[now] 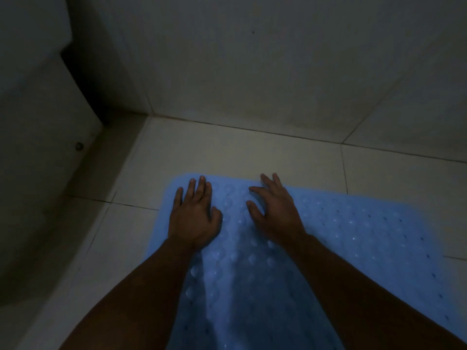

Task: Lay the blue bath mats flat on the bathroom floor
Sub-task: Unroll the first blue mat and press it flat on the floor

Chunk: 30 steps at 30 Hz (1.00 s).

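A light blue bath mat [353, 236] with rows of round bumps and small holes lies spread on the pale tiled floor, running from mid-frame to the bottom right. My left hand [193, 215] rests palm down on the mat's far left corner, fingers together and extended. My right hand [275, 210] is on the mat's far edge just to the right, fingers spread, holding nothing. Both forearms reach in from the bottom and cover part of the mat. The room is dim.
A tiled wall [278, 72] stands just beyond the mat's far edge. At the left is a pale curved fixture [38, 160] with a small round fitting [79, 146] on its side. Bare floor tiles [202, 152] lie between mat, wall and fixture.
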{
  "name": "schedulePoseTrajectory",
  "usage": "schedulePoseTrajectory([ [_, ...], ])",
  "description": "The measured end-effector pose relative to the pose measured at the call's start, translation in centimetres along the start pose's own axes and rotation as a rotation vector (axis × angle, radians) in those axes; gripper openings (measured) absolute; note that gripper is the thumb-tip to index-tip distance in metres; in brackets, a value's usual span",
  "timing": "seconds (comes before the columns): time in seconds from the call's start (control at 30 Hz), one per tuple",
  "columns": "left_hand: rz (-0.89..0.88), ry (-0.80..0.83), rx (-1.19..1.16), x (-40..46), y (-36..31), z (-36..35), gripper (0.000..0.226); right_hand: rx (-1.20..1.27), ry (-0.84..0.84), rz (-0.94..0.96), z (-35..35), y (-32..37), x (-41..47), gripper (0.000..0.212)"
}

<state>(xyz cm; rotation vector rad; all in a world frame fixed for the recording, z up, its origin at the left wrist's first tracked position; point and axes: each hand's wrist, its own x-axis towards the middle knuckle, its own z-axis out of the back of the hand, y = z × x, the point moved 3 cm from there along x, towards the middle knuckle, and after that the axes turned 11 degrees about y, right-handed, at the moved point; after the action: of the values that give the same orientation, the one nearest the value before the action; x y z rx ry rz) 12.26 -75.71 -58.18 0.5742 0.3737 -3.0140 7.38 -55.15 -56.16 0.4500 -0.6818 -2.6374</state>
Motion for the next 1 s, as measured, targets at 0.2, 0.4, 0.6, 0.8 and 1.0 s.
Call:
schedulePoseTrajectory([
  [0.2, -0.023, 0.292, -0.032, 3.0, 1.3, 8.5, 0.043, -0.125, 0.230, -0.116, -0.4, 5.8, 3.1, 0.052],
  [0.4, 0.002, 0.063, 0.052, 0.6, 2.8, 6.6, 0.061, -0.295, 0.229, -0.143, -6.9, 8.0, 2.1, 0.077],
  [0.6, 0.068, -0.062, 0.004, -0.8, 5.6, 4.2, 0.058, -0.361, -0.038, -0.093, -8.6, 7.3, 1.3, 0.084],
  [0.8, 0.089, -0.120, -0.028, -0.8, 5.5, 3.8, 0.059, -0.328, -0.027, -0.068, -8.3, 7.5, 1.2, 0.088],
  [1.0, 0.159, -0.096, 0.009, -0.4, 4.7, 6.7, 0.058, 0.039, 0.495, -0.186, -2.7, 7.7, 4.1, 0.081],
])
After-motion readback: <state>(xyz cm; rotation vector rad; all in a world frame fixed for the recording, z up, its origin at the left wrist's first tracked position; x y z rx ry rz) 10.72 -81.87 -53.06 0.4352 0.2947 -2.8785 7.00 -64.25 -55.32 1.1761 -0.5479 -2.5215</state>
